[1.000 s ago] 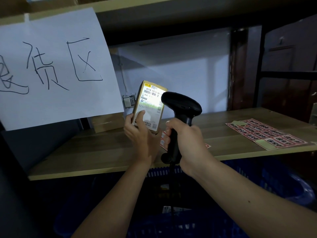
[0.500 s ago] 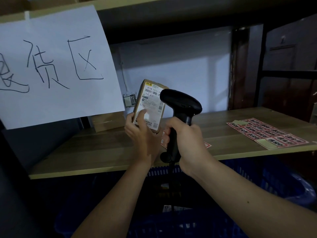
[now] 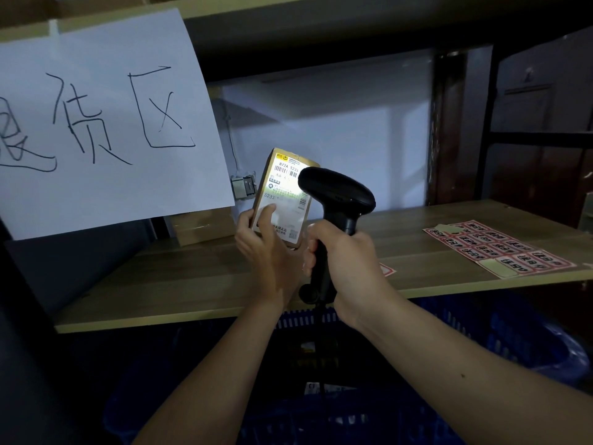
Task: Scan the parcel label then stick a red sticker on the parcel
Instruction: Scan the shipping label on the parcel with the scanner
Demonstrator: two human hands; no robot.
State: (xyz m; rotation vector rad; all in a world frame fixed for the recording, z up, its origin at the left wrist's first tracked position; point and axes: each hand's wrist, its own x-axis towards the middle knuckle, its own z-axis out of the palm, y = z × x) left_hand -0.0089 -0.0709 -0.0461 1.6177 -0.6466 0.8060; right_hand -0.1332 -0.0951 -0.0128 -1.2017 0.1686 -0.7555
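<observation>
My left hand (image 3: 268,244) holds a small brown parcel (image 3: 284,195) upright above the wooden shelf, its white label facing me. My right hand (image 3: 341,266) grips the handle of a black barcode scanner (image 3: 337,200), whose head points at the label from the right. A bright patch of scanner light falls across the middle of the label. The scanner head hides the label's right edge. A sheet of red stickers (image 3: 500,248) lies flat at the shelf's right end, apart from both hands.
A large white paper sign (image 3: 96,123) with handwriting hangs at the left. A cardboard box (image 3: 202,228) sits behind it on the wooden shelf (image 3: 192,281). One loose red sticker (image 3: 386,269) lies by my right hand. Blue crates (image 3: 481,332) stand below the shelf.
The scanner light was on the label, went off half a second ago, and is lit on the label again. Both hands and the parcel have barely shifted.
</observation>
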